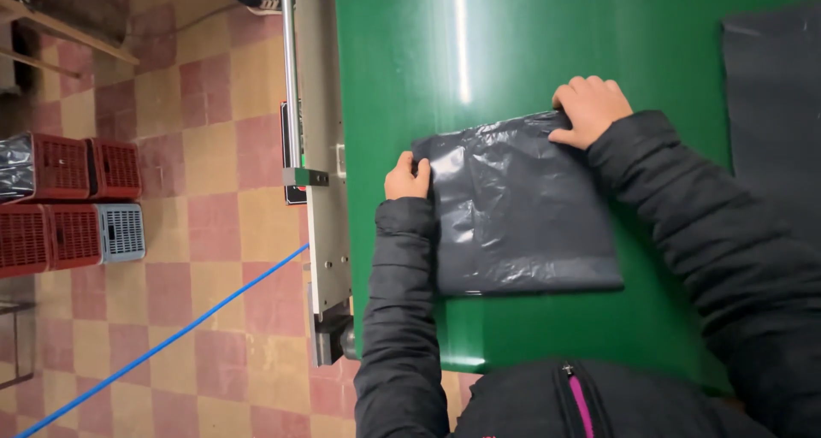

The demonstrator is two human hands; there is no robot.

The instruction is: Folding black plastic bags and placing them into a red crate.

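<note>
A folded dark grey plastic bag (517,211) lies flat on the green belt (479,53) in front of me. My left hand (407,177) pinches the bag's far left corner, thumb on top. My right hand (590,109) presses on the bag's far right corner with the fingers curled over its edge. Both arms wear black padded sleeves.
A second dark grey sheet (774,104) lies on the belt at the right. The belt's grey metal side rail (321,147) runs along the left. Red and grey crates (73,203) stand on the checkered floor, and a blue hose (171,335) crosses it.
</note>
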